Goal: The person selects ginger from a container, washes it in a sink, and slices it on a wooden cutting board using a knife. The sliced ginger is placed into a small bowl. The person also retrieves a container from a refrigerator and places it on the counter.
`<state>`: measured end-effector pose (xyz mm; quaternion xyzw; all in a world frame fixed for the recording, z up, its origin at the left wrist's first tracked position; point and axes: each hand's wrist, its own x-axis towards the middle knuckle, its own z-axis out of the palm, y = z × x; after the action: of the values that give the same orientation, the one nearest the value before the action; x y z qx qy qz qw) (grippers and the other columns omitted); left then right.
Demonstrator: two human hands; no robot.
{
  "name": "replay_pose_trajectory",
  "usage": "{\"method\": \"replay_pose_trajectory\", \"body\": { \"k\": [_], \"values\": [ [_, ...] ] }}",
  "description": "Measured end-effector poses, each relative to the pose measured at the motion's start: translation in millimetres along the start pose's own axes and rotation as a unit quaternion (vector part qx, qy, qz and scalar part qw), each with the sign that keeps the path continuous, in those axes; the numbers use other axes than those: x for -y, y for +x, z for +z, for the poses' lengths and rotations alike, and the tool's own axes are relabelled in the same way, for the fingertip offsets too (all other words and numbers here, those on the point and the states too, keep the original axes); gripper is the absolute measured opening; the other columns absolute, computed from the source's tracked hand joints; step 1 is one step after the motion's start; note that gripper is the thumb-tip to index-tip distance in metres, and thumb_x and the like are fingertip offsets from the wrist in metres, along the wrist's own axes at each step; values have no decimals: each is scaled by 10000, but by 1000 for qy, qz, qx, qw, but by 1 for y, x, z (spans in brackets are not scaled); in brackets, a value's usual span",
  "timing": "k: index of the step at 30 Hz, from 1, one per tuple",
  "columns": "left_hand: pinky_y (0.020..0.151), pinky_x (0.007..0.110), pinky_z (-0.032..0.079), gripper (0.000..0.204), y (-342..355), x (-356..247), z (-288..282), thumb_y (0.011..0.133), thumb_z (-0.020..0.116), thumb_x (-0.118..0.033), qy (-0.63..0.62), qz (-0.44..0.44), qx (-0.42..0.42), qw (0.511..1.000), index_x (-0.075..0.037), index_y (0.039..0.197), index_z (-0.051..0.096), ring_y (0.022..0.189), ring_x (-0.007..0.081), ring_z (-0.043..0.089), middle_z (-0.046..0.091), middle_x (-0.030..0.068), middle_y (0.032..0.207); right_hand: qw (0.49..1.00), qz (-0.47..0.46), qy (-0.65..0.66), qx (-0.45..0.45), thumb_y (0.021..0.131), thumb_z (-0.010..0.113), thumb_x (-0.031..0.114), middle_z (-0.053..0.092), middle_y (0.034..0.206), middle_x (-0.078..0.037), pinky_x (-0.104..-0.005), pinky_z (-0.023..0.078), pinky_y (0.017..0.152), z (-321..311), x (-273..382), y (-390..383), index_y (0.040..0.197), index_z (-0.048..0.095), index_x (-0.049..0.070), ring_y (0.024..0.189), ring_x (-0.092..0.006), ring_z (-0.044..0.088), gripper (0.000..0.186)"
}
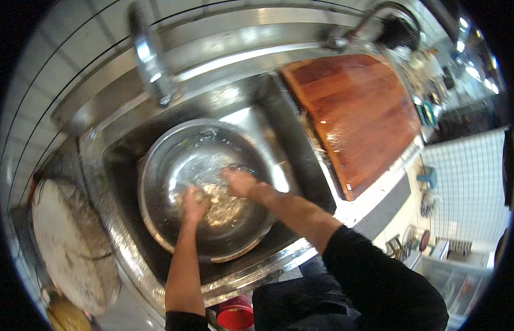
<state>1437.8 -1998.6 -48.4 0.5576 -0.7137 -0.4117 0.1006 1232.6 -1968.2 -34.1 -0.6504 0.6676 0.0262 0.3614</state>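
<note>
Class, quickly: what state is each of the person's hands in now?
Left hand: in the metal bowl, blurred; open or closed cannot be told.
Right hand: in the same bowl, blurred; cannot be told either.

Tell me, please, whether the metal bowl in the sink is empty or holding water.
Holding water: ripples glint in the metal bowl beside the right hand; how full, unclear.

Bowl (246, 236) in sink (308, 165), board (356, 116) right

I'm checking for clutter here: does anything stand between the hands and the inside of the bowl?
Nothing visible does: the left hand and right hand are both inside the bowl. The tap shows beyond it, far left, and the board lies to the right, neither in between.
</note>
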Motion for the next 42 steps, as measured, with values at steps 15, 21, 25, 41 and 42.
{"method": "replay_pose_trajectory", "body": {
  "k": [15,21,25,41,42],
  "values": [
    [874,377,431,544,10,43,21,721,559,81,56,93,-69,992,-14,1244,445,1025,345,520,500,201,1113,993,-49,103,-22,854,453,74,570,1109,-261,-461,423,955,18,17,1,1343,372,66,979,-400,609,496],
    [882,451,401,423,6,41,33,711,590,60,-48,-8,-82,995,11,1111,461,1008,394,484,474,222,1064,1000,-9,-25,5,823,507,224,559,1157,-213,-418,424,951,-8,1,7,1156,576,-35,1045,-285,581,428],
    [703,367,457,364,-3,11,42,787,614,-184,-19,-8,-124,992,-39,1093,479,892,272,524,540,150,1106,990,-87,-33,-110,818,515,175,542,1180,-227,-430,431,950,73,-23,17,1222,524,-16,1100,-292,554,447],
    [749,338,495,323,-69,-150,-102,988,428,-326,-621,51,85,777,-36,1089,530,803,214,585,597,132,1103,644,-34,764,14,993,438,281,603,892,-83,-280,489,540,-144,61,-113,1017,557,37,648,-171,581,273],
    [758,343,503,232,-77,-163,-116,969,481,-210,-629,67,97,768,-33,1111,530,862,236,606,587,119,1101,629,-59,775,21,991,441,266,600,918,-77,-297,511,589,-151,64,-120,1049,555,40,699,-180,597,259]
  ]
}}
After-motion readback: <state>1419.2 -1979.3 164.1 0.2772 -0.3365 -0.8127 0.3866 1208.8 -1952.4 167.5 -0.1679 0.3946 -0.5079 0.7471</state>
